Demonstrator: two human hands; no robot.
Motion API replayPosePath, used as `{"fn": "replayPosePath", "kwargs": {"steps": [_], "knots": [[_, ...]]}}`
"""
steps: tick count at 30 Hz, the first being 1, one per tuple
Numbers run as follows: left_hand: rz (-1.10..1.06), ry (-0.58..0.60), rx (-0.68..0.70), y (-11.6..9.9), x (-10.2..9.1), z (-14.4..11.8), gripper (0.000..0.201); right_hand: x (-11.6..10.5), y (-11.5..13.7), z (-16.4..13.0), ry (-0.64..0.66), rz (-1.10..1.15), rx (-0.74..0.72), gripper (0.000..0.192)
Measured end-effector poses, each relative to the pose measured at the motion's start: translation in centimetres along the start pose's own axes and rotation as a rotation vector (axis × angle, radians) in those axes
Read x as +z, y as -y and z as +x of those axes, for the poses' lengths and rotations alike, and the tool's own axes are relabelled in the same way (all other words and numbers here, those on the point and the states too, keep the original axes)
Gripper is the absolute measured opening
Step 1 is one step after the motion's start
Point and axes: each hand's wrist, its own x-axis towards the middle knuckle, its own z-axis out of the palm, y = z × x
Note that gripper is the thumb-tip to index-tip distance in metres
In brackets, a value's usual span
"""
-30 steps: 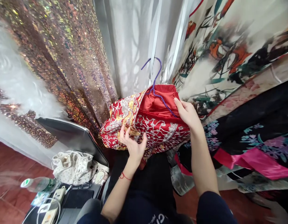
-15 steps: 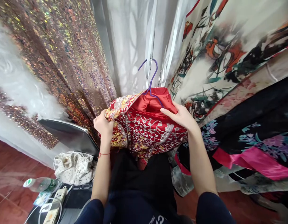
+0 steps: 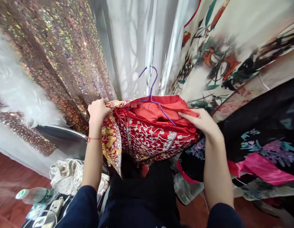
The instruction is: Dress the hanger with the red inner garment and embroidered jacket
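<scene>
A red embroidered garment (image 3: 149, 136) with silver and gold patterning hangs in front of me, its waist opening showing a red satin lining. Inside that opening sits a purple hanger (image 3: 153, 84), its hook up by a white vertical strip and one arm end lying over the front edge. My left hand (image 3: 98, 110) grips the garment's left upper edge, where a gold-patterned flap hangs down. At the right end, my right hand (image 3: 201, 122) holds the waist edge, thumb on the lining and the other fingers hidden beneath the cloth.
Sequined fabric (image 3: 73, 57) and white fluff (image 3: 25, 82) hang at left. Printed cloth (image 3: 215, 60) and black floral cloth (image 3: 261, 126) hang at right. Low at left are a chair back (image 3: 62, 137), polka-dot cloth (image 3: 66, 175), a plastic bottle (image 3: 36, 195) and a power strip (image 3: 55, 207).
My hands have moved apart, stretching the waist opening wider. The left flap, folded over before, now hangs down. The hanger's right arm shows more.
</scene>
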Motion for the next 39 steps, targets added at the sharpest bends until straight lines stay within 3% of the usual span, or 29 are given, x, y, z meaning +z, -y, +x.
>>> {"fn": "replayPosePath", "kwargs": {"steps": [3,6,9,11,13,15,18,20,23,26,29,31,33,36,38,39], "knots": [[0.013,0.080,0.015,0.4,1.1,-0.1,0.044,1.2,-1.0,-1.3,0.035,0.056,0.063,0.050],[-0.080,0.041,-0.020,1.0,1.6,-0.8,0.040,1.6,-1.2,-1.7,-0.041,0.021,0.045,0.047],[-0.245,-0.225,-0.091,1.4,1.0,-0.8,0.036,1.3,-0.7,-1.5,-0.178,-0.089,-0.032,0.042],[-0.330,-0.422,-0.056,1.5,0.2,0.0,0.040,1.0,-0.4,-1.4,-0.251,-0.101,-0.096,0.038],[-0.349,-0.475,0.035,1.7,-0.5,1.1,0.043,1.0,-0.5,-1.3,-0.284,-0.072,-0.123,0.036],[-0.279,-0.350,0.115,2.1,-0.8,2.1,0.040,1.2,-0.9,-1.5,-0.245,-0.047,-0.091,0.037],[-0.082,-0.017,0.190,3.0,-0.3,2.8,0.028,1.6,-1.6,-2.0,-0.149,-0.029,-0.016,0.038],[-0.009,0.109,0.228,3.5,0.3,2.6,0.023,1.6,-1.8,-2.3,-0.157,-0.024,-0.001,0.038],[-0.048,0.047,0.258,3.6,0.2,1.7,0.027,1.3,-1.6,-2.7,-0.272,-0.006,-0.036,0.033],[-0.208,-0.041,0.301,2.9,-1.8,0.7,0.040,0.8,-0.9,-3.2,-0.469,0.030,-0.101,0.032],[-0.431,0.040,0.368,1.9,-3.7,-0.1,0.057,0.6,-0.1,-4.2,-0.608,-0.027,-0.163,0.029],[-0.508,0.057,0.388,1.2,-3.8,-0.6,0.060,0.9,0.2,-5.1,-0.613,-0.119,-0.187,0.023],[-0.512,-0.018,0.372,0.3,-2.6,-1.4,0.057,1.4,0.2,-5.8,-0.593,-0.201,-0.185,0.018],[-0.556,-0.259,0.366,-1.8,0.8,-3.6,0.034,2.4,-0.4,-6.8,-0.556,-0.234,-0.145,0.015],[-0.633,-0.480,0.459,-3.9,3.3,-5.7,0.022,3.2,-0.8,-7.3,-0.544,-0.210,-0.120,0.014],[-0.679,-0.531,0.541,-5.1,4.3,-6.9,0.018,3.5,-0.9,-7.6,-0.547,-0.195,-0.114,0.014]]}}
